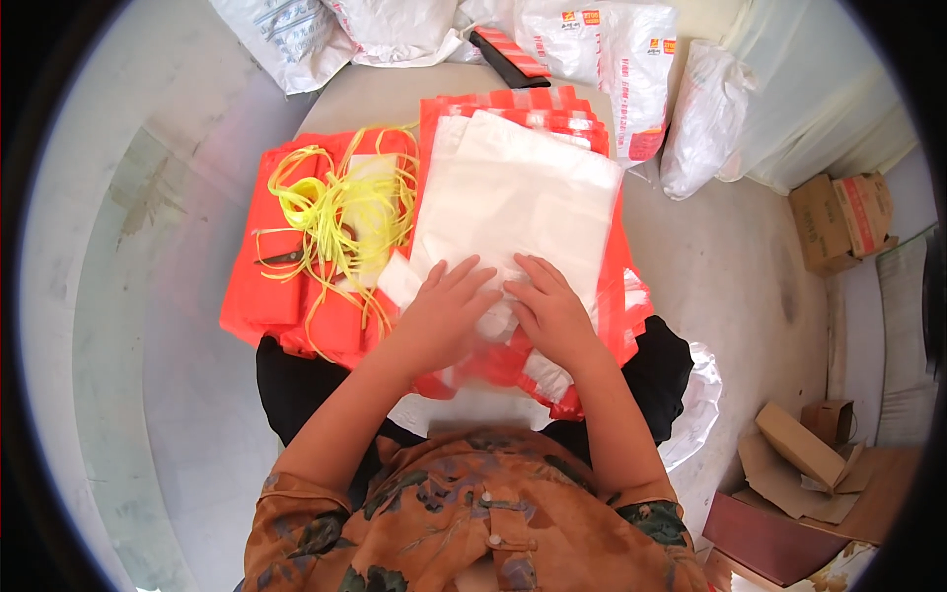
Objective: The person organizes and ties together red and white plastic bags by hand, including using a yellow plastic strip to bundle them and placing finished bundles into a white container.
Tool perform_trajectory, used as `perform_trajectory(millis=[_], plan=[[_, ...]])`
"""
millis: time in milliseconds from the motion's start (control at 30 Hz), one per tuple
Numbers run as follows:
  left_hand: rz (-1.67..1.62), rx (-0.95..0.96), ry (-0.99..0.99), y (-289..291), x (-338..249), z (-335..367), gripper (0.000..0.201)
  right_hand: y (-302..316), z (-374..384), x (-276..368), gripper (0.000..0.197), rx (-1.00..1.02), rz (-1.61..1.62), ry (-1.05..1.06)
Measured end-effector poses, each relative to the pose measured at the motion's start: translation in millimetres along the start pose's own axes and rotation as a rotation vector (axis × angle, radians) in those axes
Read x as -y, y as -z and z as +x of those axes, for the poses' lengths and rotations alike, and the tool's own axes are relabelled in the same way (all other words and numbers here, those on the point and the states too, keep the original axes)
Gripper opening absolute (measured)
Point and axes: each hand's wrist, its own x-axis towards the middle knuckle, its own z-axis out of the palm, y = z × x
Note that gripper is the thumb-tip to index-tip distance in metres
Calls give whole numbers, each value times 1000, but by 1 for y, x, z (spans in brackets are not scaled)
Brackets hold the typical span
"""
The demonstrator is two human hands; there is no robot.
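Observation:
A stack of thin white plastic sheets or bags (523, 187) lies on a pile of red-and-clear plastic bags (610, 326) in front of me. On the near edge of the white stack rests my left hand (454, 304), fingers spread and palm down. My right hand (547, 308) lies beside it, also flat with fingers apart, touching the plastic. Neither hand grips anything visible. Left of the stack, a tangle of yellow ties (321, 207) sits on folded red bags (258, 276). Dark-handled scissors (286, 258) are partly hidden under the ties.
White printed sacks (552, 39) stand along the far side, with another white sack (705, 118) at far right. Cardboard boxes (829, 222) sit against the right wall; an opened carton (789, 523) is at lower right. A clear plastic bag (698, 405) lies beside my right knee.

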Motion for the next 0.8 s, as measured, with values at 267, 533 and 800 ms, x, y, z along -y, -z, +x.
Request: perform_trajectory(millis=[267, 533, 800], plan=[[-43, -121, -8, -10, 11, 0, 25, 24, -28, -6, 28, -28, 50, -99], [-256, -42, 189, -2, 4, 16, 16, 26, -66, -22, 28, -393, 630, -442], [-368, 15, 302, 19, -7, 34, 20, 37, -71, -16, 36, -384, 892, -660]])
